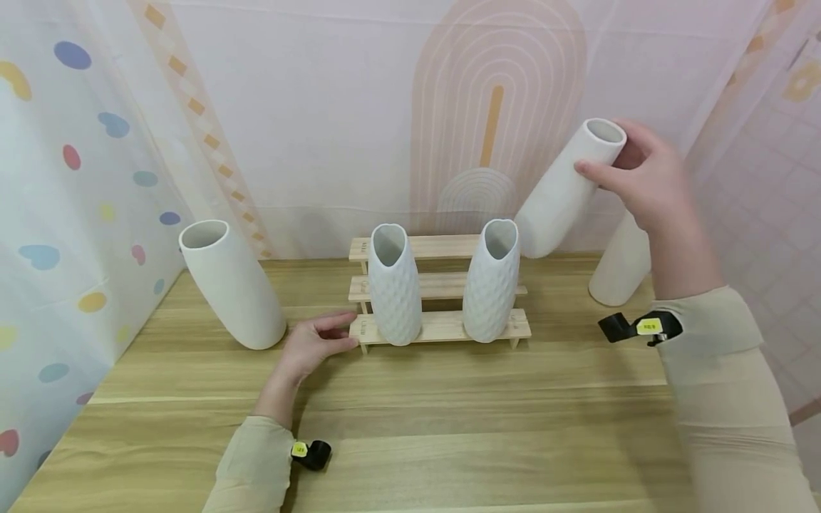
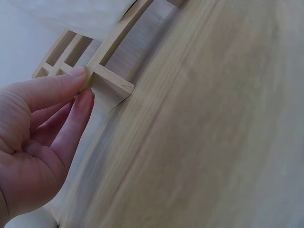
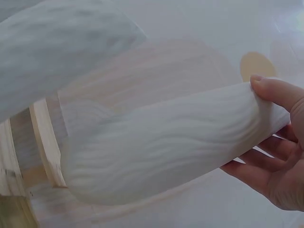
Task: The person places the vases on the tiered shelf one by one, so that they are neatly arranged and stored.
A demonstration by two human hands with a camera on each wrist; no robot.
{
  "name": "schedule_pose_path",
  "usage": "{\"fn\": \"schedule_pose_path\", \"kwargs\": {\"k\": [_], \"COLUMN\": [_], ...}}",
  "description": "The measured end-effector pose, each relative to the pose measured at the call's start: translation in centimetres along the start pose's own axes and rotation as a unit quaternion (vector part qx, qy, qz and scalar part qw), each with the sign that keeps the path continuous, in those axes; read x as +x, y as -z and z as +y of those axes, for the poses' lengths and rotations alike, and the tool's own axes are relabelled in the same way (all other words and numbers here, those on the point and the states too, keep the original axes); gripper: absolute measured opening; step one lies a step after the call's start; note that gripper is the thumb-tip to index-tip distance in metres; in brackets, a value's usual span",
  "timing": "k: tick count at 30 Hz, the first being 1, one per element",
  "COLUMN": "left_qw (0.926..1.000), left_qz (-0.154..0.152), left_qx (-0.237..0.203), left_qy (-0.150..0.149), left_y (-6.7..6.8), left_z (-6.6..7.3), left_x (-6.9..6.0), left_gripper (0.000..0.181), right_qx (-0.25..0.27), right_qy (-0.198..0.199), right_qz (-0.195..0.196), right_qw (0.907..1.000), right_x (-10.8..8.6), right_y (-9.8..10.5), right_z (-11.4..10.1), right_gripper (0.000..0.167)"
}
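In my right hand (image 1: 648,174) is a white vase (image 1: 561,196), gripped near its rim with the thumb on the near side. The vase tilts in the air, base down to the left, by the right end of the wooden tiered stand (image 1: 442,326). Wavy ridges on its side (image 3: 175,133) show in the right wrist view. My left hand (image 1: 313,347) pinches the left end of the stand's lowest step, thumb (image 2: 71,80) above a finger. Two dimpled white vases, one at left (image 1: 395,299) and one at right (image 1: 490,292), stand upright on that step.
Another white vase (image 1: 237,292) stands on the wooden table (image 1: 481,427) left of the stand. One more (image 1: 618,267) stands at the right, partly hidden behind my right hand and forearm. A patterned curtain (image 1: 308,128) hangs close behind the stand.
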State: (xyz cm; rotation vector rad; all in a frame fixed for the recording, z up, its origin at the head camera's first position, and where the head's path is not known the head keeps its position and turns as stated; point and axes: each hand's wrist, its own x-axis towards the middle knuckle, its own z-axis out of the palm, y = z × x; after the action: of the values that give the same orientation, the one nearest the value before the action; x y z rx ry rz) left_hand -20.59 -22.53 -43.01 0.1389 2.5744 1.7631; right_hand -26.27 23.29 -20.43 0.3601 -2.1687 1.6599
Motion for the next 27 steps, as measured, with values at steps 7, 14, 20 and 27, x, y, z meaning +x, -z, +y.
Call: {"fn": "schedule_pose_path", "kwargs": {"k": [7,14,20,27], "left_qw": [1.0000,1.0000,0.9999,0.9999], "left_qz": [-0.005,-0.003,-0.009,-0.010], "left_qx": [-0.007,-0.008,-0.005,-0.005], "left_qy": [-0.001,0.001,-0.003,-0.005], "left_y": [-0.1,-0.2,-0.4,-0.4], "left_z": [-0.2,-0.2,-0.2,-0.2], "left_x": [0.0,0.1,0.1,0.1], "left_gripper": [0.049,0.050,0.050,0.050], "right_qx": [0.020,0.027,0.013,-0.012], "right_qy": [0.028,0.028,0.027,0.024], "right_qz": [-0.011,-0.036,-0.057,-0.102], "right_qw": [0.9993,0.9986,0.9979,0.9944], "right_x": [1.1,2.0,2.0,1.9], "right_y": [-2.3,-4.9,-6.9,-8.8], "right_z": [-1.0,-1.4,-1.4,-1.9], "right_gripper": [0.047,0.048,0.052,0.053]}}
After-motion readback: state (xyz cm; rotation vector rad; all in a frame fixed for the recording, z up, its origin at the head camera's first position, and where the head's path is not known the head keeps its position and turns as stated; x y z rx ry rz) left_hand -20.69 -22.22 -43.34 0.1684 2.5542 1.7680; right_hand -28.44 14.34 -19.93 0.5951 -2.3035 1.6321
